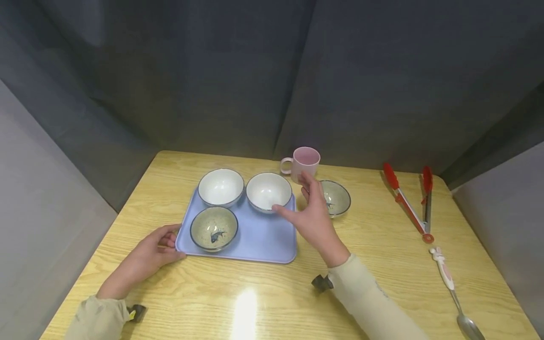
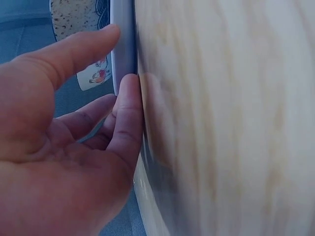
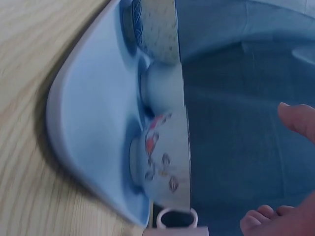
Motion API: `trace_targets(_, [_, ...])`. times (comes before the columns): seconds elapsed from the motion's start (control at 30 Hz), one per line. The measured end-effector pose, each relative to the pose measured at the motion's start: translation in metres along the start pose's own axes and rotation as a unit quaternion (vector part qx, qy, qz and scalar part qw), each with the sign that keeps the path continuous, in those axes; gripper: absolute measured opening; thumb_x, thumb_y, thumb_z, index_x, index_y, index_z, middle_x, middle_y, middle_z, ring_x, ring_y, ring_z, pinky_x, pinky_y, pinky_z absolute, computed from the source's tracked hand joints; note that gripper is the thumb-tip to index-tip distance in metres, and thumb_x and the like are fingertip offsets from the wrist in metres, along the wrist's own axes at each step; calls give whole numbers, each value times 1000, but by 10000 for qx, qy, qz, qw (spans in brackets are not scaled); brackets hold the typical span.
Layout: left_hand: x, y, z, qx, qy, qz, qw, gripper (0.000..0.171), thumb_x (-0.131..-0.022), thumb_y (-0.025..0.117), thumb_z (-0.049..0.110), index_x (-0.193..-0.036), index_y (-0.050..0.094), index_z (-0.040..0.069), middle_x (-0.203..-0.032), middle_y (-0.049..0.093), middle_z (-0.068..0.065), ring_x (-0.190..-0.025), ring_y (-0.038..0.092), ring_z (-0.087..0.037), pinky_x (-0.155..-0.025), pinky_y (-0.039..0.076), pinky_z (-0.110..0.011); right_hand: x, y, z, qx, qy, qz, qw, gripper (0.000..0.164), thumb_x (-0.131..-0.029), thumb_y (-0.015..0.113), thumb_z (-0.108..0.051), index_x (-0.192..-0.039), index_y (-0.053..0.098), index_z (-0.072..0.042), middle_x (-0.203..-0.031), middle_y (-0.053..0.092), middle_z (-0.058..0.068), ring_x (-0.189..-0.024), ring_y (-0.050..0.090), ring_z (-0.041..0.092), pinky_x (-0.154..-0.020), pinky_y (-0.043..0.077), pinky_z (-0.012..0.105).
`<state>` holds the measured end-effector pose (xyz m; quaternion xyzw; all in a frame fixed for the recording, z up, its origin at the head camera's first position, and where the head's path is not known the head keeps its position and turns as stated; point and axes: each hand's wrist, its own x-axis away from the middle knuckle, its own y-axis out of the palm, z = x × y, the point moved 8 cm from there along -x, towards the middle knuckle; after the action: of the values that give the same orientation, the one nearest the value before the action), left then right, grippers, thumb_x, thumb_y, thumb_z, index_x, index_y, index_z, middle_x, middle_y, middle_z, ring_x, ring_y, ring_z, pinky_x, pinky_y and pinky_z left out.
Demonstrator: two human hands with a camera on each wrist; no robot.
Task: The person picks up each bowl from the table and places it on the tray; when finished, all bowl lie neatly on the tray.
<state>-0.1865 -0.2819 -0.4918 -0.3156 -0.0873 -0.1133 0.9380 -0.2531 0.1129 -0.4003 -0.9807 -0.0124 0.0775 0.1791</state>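
My left hand [image 1: 151, 251] holds the near left corner of a lavender tray [image 1: 263, 241], thumb along the front edge and fingers at the left side. In the left wrist view, the thumb and fingertips meet the tray's wall [image 2: 124, 54]. On the tray stand a white bowl [image 1: 221, 187] at the back left, another white bowl [image 1: 268, 191] at the back right and a grey-green bowl [image 1: 208, 224] with a fish drawing at the front left. My right hand [image 1: 313, 219] hovers over the tray's right side, thumb and fingers spread, holding nothing.
A speckled grey-green bowl [image 1: 340, 198], partly behind my right hand, stands on the table right of the tray. A pink mug [image 1: 307, 160] is at the back. Red-tipped tongs [image 1: 410, 210] and a spoon [image 1: 445, 274] with a rabbit-topped handle lie at the right.
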Motion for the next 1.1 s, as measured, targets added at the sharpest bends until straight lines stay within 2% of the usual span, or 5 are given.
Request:
trace_targets(0.3, [-2,1,-1,-3,91,33,10000,82,-98,88,19,-165,46,-4,-134,62,-16,-121,62,-27,-91,57,-20,-7,-31,28,273,349,78,9990,111,-93,94,-27,-176,23,-6,-179,34,19,-170,33,37,-142,28,48])
trace_targets(0.57, [-3,1,-4,21,81,26,10000,82,-98,88,18,-165,46,-4,-132,62,-15,-119,62,-26,-90,57,-20,-15,-56,52,564,266,531,9966,112,-91,95,-27,-175,25,-4,-174,39,21,-165,39,41,-140,30,50])
trace_targets(0.73, [-4,0,-4,59,118,19,9999,82,-98,88,17,-165,46,-5,-131,61,-16,-119,61,-26,-89,57,-20,-18,-71,69,746,435,774,9933,116,-89,96,-31,-176,24,-8,-175,39,17,-166,39,38,-139,31,54])
trace_targets(0.93, [-3,1,-2,55,119,11,9999,82,-98,88,16,-165,45,-6,-131,61,-16,-118,63,-26,-89,58,-21,-19,-83,80,893,555,963,9898,115,-89,96,-31,-176,23,-8,-177,36,18,-168,36,37,-140,30,56])
trace_targets(1.1, [0,0,1,40,85,0,10000,83,-99,87,17,-165,44,-6,-131,62,-16,-118,64,-26,-89,58,-21,-18,-87,88,986,757,897,9882,120,-89,96,-33,-178,18,-11,-180,28,18,-170,30,38,-140,27,59])
